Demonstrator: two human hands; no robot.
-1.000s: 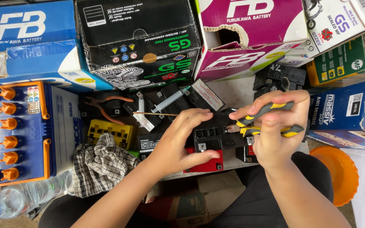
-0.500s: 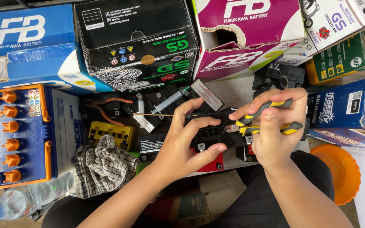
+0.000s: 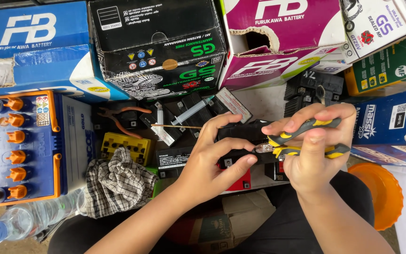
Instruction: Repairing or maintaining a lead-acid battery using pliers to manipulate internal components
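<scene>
Along the far edge stand the biggest things: a blue carton [image 3: 29, 42] at far left, a black carton [image 3: 158, 44] beside it, and a magenta carton [image 3: 283, 40] with a torn hole in its face, then smaller white, green and blue boxes stacked toward the far right. At left sits a large blue battery [image 3: 22, 146] with a row of orange caps down its top. An orange bowl [image 3: 377, 193] lies at the near right, half behind my forearm. A clear plastic bottle [image 3: 15, 223] lies in the near left corner, and a checked rag [image 3: 118, 183] is bunched just right of the big battery, touching a small yellow cap strip [image 3: 123, 146].

In the middle, right in front of me, is the small black battery [image 3: 240, 141] I am working on, resting on a red-edged one. My left hand [image 3: 210, 162] is clamped on it, fingers spread over its top and thumb pressed against its near side. My right hand [image 3: 316, 150] is closed tight around the grey-and-yellow handles of a pair of pliers [image 3: 301, 138], whose metal nose points left and meets the battery's right end, just beside my left thumb tip.

Beyond the small battery lie orange-handled pliers [image 3: 121, 117], a clear syringe [image 3: 191, 110] and a thin wooden stick [image 3: 177, 126].
</scene>
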